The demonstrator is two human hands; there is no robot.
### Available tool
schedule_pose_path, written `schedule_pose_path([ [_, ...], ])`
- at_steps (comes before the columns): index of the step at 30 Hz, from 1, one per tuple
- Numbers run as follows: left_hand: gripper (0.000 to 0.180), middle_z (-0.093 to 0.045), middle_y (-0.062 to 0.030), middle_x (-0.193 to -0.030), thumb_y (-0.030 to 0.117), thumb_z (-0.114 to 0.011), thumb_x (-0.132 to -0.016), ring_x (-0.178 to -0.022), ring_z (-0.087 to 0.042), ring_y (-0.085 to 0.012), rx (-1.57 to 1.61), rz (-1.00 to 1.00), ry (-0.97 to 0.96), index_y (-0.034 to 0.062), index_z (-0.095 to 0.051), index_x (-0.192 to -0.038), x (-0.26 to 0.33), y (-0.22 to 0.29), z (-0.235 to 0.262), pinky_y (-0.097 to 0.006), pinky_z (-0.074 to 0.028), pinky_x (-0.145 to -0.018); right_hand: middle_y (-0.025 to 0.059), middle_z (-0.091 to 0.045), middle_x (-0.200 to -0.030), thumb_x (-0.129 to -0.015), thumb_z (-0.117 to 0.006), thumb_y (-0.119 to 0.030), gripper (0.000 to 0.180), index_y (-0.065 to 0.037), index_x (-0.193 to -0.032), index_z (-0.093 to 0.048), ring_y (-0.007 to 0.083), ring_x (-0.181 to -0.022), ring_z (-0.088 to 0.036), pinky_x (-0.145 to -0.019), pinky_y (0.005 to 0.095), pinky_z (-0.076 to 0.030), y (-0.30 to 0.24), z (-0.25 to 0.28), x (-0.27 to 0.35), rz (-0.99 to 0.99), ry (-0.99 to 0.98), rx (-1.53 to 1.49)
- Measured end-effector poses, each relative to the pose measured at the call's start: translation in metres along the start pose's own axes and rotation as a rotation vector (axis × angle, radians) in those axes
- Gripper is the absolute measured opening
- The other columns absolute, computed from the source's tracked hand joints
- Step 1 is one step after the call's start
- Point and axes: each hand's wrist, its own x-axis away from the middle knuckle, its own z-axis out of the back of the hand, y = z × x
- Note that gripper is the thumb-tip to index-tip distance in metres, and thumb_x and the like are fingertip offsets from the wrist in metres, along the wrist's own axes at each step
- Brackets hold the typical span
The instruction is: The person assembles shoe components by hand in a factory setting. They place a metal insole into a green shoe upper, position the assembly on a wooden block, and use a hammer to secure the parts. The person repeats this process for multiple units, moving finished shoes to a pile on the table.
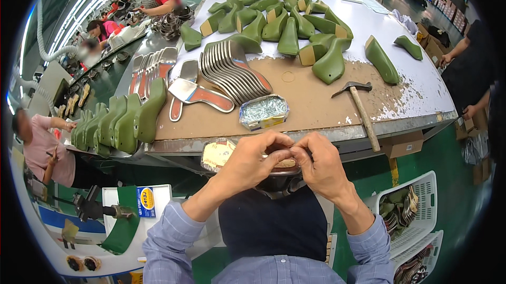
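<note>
My left hand (257, 158) and my right hand (320, 164) meet just off the table's front edge, fingertips pinched together. Whatever lies between the fingertips is too small to make out. Under my hands a cream-coloured piece (217, 155) pokes out at the left, mostly covered by my left hand. Just beyond my hands, a small open box of nails (264, 111) rests on the table. Right of it lies a hammer (360, 113), its wooden handle jutting over the edge. Silver and red-brown insoles (232, 73) stand in a row behind the box, with a few loose ones (203, 94) beside them.
Many green shoe lasts (329, 62) cover the worktable (311, 107), and more lasts (150, 113) line its left end. White crates (416, 215) hold lasts and insoles at lower right. A machine with a white top (161, 199) stands at my left. Other people work around the table.
</note>
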Motion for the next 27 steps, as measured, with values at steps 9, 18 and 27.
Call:
schedule_pose_path([
  [9,0.013,-0.076,-0.0125,-0.104,0.013,-0.076,-0.089,-0.096,-0.072,-0.0266,-0.23,0.136,-0.031,0.005,-0.076,-0.099,0.003,-0.004,-0.005,-0.036,-0.055,-0.084,0.0224,-0.056,-0.133,-0.095,-0.068,-0.029,0.047,-0.006,-0.133,-0.056,0.0405,-0.124,-0.052,-0.105,0.0521,-0.041,0.098,0.075,0.023,-0.311,0.106,0.99],
  [18,0.015,-0.076,-0.0061,-0.114,0.023,-0.072,-0.091,-0.111,-0.069,-0.0265,-0.375,0.355,-0.156,0.0109,-0.078,-0.097,-0.009,-0.004,-0.012,-0.038,-0.051,-0.096,0.0219,-0.06,-0.093,-0.103,-0.051,-0.01,0.045,-0.01,-0.147,-0.046,0.038,-0.072,-0.063,-0.07,0.0432,-0.053,0.158,0.11,0.054,-0.235,0.245,0.488],
  [27,0.015,-0.077,-0.0059,-0.113,0.022,-0.072,-0.089,-0.098,-0.073,-0.0275,-0.42,0.243,-0.149,0.0128,-0.08,-0.098,-0.002,-0.006,-0.014,-0.038,-0.055,-0.085,0.0056,-0.063,-0.084,-0.107,-0.052,-0.016,0.05,-0.004,-0.154,-0.038,0.0086,-0.062,-0.055,-0.057,0.0235,-0.047,0.031,0.098,0.087,-0.583,0.233,-0.147],
])
